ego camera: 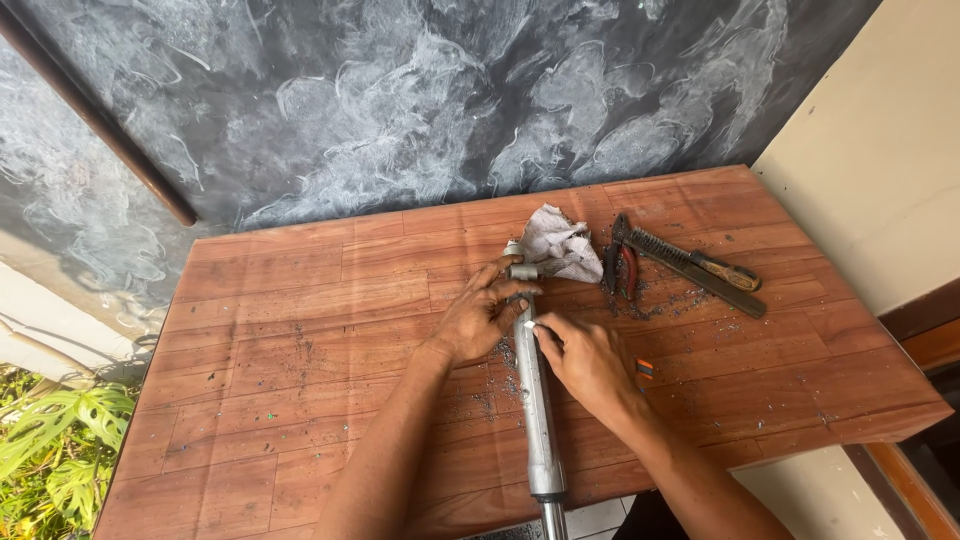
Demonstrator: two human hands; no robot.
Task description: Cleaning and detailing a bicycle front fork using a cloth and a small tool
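Gripping grey metal tube (536,400) at frame centre on wooden table (300,330): left hand (478,318) fingers spread over upper end, right hand (590,365) pinching small white piece against it. Rag (560,245), pliers (622,268) beyond.

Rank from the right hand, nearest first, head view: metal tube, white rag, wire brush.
1. Metal tube: touching the right hand, on its left.
2. White rag: beyond the hand, at the tube's far end.
3. Wire brush: farthest, up and right on the wooden table.
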